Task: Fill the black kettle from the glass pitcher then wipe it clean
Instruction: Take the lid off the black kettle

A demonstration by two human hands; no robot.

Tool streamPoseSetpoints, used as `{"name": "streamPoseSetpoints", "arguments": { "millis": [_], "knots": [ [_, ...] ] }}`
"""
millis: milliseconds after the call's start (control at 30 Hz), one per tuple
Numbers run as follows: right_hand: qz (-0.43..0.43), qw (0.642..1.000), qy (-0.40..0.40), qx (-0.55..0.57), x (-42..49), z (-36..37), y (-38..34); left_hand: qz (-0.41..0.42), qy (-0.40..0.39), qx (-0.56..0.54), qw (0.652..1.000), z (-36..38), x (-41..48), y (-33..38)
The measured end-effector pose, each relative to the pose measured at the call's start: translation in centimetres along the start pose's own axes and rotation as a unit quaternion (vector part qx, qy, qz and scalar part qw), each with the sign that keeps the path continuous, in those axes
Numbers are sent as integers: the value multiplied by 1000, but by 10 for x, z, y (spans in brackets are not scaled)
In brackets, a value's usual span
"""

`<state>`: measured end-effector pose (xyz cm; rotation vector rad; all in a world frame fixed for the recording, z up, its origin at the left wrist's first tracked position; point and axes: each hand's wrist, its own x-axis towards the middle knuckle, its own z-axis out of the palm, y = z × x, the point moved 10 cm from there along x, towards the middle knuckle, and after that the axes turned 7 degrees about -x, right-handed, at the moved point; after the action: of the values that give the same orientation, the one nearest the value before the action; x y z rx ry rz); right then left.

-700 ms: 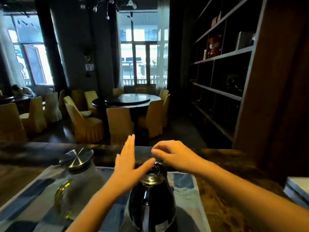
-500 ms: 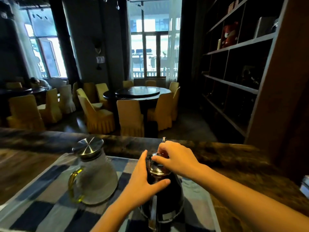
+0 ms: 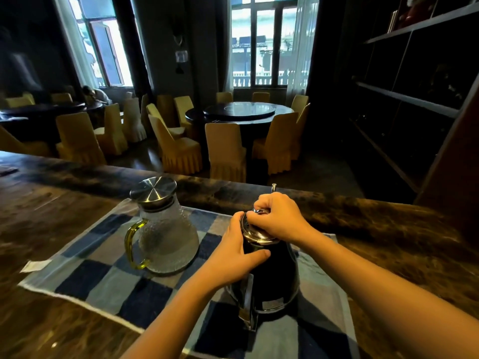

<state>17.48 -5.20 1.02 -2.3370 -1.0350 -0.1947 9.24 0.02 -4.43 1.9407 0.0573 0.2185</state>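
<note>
left hand (image 3: 233,257) now clamps the kettle (image 3: 269,278) body and right hand (image 3: 277,216) pinches its lid (image 3: 255,233), so opening comes before any pour from the pitcher (image 3: 166,234)

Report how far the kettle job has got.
Done: nothing yet. The pitcher stands capped on the checked cloth. In hand: left hand steadies the kettle while right hand works its lid. Left: pouring, then wiping.

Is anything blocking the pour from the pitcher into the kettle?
Yes: the kettle's lid is on, under the right hand, and the glass pitcher has its metal lid on.
</note>
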Motion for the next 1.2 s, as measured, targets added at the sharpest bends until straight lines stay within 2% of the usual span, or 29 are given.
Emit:
{"name": "streamPoseSetpoints", "arguments": {
  "millis": [67, 200, 233, 300, 333, 467, 667, 833, 900, 967, 1067, 1200],
  "knots": [
    [-14, 1000, -9, 11, 0, 1, -2, 4, 1, 1, 1000, 0, -1, 2],
    [-19, 996, -79, 35, 9, 3, -6, -2, -1, 13, 1000, 0, -2, 4],
    [15, 993, -62, 97, 16, -7, 2, -3, -3, 17, 1000, 0, -2, 3],
    [87, 951, 20, 295, 24, -37, 20, -5, -4, 20, 1000, 0, -1, 2],
    [90, 935, 52, 339, 26, -51, 26, -5, -4, 21, 1000, -1, -1, 1],
    [32, 954, 44, 295, 26, -60, 15, -2, -1, 8, 1000, -1, -1, 1],
    [50, 959, 26, 279, 7, -40, 30, -1, -4, -22, 1000, 2, -4, 4],
    [70, 963, 126, 229, -19, -66, 73, 3, 23, -64, 998, 2, -7, 3],
    [97, 974, 124, 164, -30, -65, 104, 0, 29, -80, 996, 3, -8, 1],
    [155, 981, 82, 85, -44, -51, 143, 2, 30, -91, 995, 3, -9, 3],
    [250, 968, 27, 12, -79, -30, 196, 5, 34, -97, 995, 4, -9, 5],
    [292, 955, -13, -44, -109, -22, 227, 3, 35, -111, 993, 3, -10, 3]
  ]
}}
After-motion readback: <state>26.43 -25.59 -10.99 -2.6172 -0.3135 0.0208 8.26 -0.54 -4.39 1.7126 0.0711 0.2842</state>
